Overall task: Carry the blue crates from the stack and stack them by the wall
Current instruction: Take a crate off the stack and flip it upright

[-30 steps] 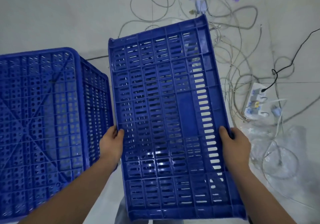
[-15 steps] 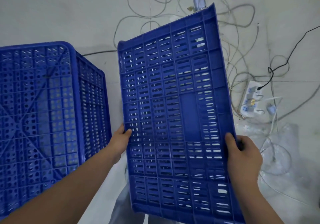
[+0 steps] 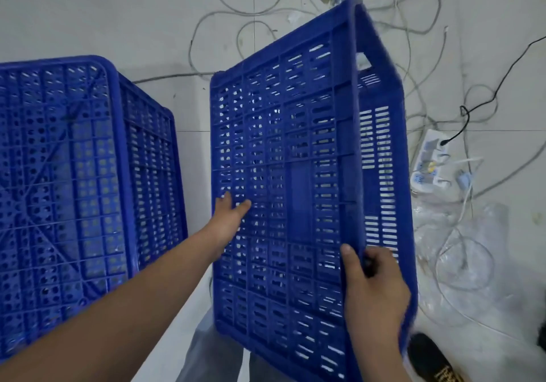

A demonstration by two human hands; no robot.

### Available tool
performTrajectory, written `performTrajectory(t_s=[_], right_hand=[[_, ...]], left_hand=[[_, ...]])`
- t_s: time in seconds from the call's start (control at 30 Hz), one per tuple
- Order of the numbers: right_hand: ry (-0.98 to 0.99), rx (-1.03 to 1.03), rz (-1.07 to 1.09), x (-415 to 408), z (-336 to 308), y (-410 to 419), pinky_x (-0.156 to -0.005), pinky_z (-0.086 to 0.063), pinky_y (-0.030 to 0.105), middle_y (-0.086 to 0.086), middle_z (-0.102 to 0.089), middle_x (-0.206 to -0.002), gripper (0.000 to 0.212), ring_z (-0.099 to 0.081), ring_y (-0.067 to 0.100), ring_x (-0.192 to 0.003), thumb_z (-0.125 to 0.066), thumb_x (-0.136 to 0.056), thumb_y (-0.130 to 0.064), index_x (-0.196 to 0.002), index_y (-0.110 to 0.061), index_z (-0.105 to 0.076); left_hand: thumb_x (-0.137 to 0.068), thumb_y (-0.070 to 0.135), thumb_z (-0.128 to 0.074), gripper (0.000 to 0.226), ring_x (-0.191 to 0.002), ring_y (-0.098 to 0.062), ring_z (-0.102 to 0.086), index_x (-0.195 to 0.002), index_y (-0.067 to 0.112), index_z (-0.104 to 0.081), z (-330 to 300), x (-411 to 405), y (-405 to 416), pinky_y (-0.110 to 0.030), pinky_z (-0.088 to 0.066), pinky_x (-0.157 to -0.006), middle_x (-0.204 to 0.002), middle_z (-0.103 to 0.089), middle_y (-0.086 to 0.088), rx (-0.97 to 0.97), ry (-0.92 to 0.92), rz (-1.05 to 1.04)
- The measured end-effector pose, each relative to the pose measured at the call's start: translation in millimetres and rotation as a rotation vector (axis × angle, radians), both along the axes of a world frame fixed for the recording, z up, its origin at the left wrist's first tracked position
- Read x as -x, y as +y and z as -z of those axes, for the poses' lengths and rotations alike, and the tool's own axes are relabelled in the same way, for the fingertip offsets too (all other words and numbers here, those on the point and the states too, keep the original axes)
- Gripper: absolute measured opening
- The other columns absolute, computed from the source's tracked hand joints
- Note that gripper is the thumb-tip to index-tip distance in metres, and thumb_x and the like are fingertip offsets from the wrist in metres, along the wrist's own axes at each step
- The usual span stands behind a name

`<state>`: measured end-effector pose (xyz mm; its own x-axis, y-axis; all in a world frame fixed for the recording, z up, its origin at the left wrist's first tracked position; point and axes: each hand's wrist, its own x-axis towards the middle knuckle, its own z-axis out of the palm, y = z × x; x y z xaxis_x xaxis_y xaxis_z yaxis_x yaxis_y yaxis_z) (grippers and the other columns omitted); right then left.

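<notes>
**Blue crate held tilted above the floor**

The carried crate (image 3: 295,175) is held off the floor (image 3: 88,12), its slotted base facing the camera and its long axis running away from the person. The right hand (image 3: 373,290) is closed around its right edge; the left hand (image 3: 229,219) lies open, flat on its left side. The crate stack (image 3: 74,189) stands just beside, to the left.

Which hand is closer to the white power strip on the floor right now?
Right. The right hand grips the held crate's right edge, on the power strip's side; the left hand rests flat near the crate's far left edge.
</notes>
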<state>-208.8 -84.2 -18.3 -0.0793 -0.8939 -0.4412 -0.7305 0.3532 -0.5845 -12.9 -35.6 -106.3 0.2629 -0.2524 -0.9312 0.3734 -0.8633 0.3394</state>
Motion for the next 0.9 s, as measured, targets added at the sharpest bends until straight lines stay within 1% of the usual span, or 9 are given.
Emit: performTrajectory(t_s=[0.1,0.27,0.4,0.47,0.6,0.67,0.73,0.8,0.9], right_hand=[[-0.001,-0.050,-0.072,-13.9,0.8,14.5,-0.057,-0.039,0.004,-0.014,-0.053,-0.070,0.014,-0.049,0.001,-0.063,-0.065,-0.087,-0.028,-0.085,-0.018,-0.054],[0.031,-0.146,-0.177,-33.4,7.6,27.2,-0.056,-0.042,0.022,-0.009,-0.056,-0.071,0.018,-0.054,0.008,-0.064,-0.058,-0.089,-0.039,-0.080,-0.026,-0.049],[0.110,-0.109,-0.350,-46.6,20.8,38.0,-0.060,-0.040,0.028,-0.006,-0.056,-0.074,0.024,-0.052,0.014,-0.066,-0.054,-0.090,-0.044,-0.083,-0.023,-0.045],[0.129,-0.056,-0.394,-52.8,28.0,43.7,-0.058,-0.036,0.027,-0.004,-0.055,-0.075,0.024,-0.050,0.015,-0.067,-0.055,-0.090,-0.043,-0.085,-0.021,-0.047],[0.138,-0.058,-0.411,-64.3,38.4,49.7,-0.063,-0.037,0.026,0.001,-0.064,-0.087,0.029,-0.059,0.018,-0.078,-0.055,-0.090,-0.042,-0.098,-0.015,-0.057],[0.136,-0.121,-0.410,-67.6,43.2,47.6,-0.066,-0.042,0.030,0.001,-0.064,-0.090,0.028,-0.060,0.019,-0.082,-0.055,-0.090,-0.042,-0.099,-0.016,-0.056],[0.158,-0.169,-0.422,-69.7,48.8,44.5,-0.067,-0.042,0.031,0.000,-0.065,-0.089,0.026,-0.060,0.018,-0.080,-0.055,-0.089,-0.041,-0.099,-0.017,-0.055],[0.193,-0.205,-0.456,-73.2,55.5,42.5,-0.063,-0.038,0.029,0.001,-0.066,-0.087,0.025,-0.055,0.016,-0.073,-0.054,-0.090,-0.041,-0.096,-0.017,-0.055],[0.232,-0.237,-0.532,-80.6,67.1,39.6,-0.062,-0.035,0.029,0.004,-0.067,-0.090,0.021,-0.055,0.020,-0.073,-0.052,-0.090,-0.039,-0.090,-0.018,-0.048]], left_hand=[[-0.095,0.055,-0.038,0.069,-0.148,-0.020,-0.014,-0.153,0.029,-0.013,-6.5,2.6,-8.9,-0.046,-0.014,-0.119,-0.161,-0.009,0.008,0.058,0.054,-0.119],[-0.091,0.060,-0.039,0.064,-0.145,-0.015,-0.024,-0.148,0.031,-0.032,-19.8,-0.4,-15.2,-0.044,-0.019,-0.120,-0.157,-0.026,0.010,0.205,0.081,-0.251],[-0.064,0.087,-0.047,0.095,-0.145,-0.012,-0.022,-0.146,0.042,-0.030,-29.8,1.2,-16.1,-0.047,-0.017,-0.119,-0.156,-0.026,0.017,0.301,0.164,-0.177],[-0.055,0.090,-0.049,0.101,-0.143,-0.010,-0.027,-0.143,0.043,-0.036,-32.1,0.7,-14.8,-0.047,-0.019,-0.118,-0.153,-0.032,0.018,0.319,0.151,-0.141],[-0.061,0.080,-0.058,0.101,-0.137,-0.006,-0.037,-0.148,0.036,-0.029,-37.8,6.6,-14.3,-0.042,-0.028,-0.116,-0.148,-0.040,0.019,0.371,0.101,-0.067],[-0.075,0.055,-0.069,0.081,-0.124,-0.003,-0.050,-0.145,0.033,-0.031,-38.0,14.1,-16.3,-0.032,-0.037,-0.109,-0.135,-0.052,0.019,0.399,0.055,-0.018],[-0.087,0.022,-0.066,0.065,-0.109,0.002,-0.056,-0.140,0.034,-0.031,-32.3,18.8,-18.4,-0.024,-0.046,-0.096,-0.119,-0.057,0.021,0.415,-0.006,0.003],[-0.090,0.008,-0.059,0.066,-0.107,-0.006,-0.060,-0.143,0.031,-0.027,-20.4,18.8,-19.0,-0.030,-0.049,-0.094,-0.117,-0.060,0.014,0.385,-0.052,-0.001],[-0.089,0.003,-0.052,0.061,-0.108,-0.019,-0.061,-0.142,0.024,-0.032,-2.6,15.4,-18.9,-0.035,-0.050,-0.095,-0.116,-0.061,0.002,0.304,-0.140,-0.008]])
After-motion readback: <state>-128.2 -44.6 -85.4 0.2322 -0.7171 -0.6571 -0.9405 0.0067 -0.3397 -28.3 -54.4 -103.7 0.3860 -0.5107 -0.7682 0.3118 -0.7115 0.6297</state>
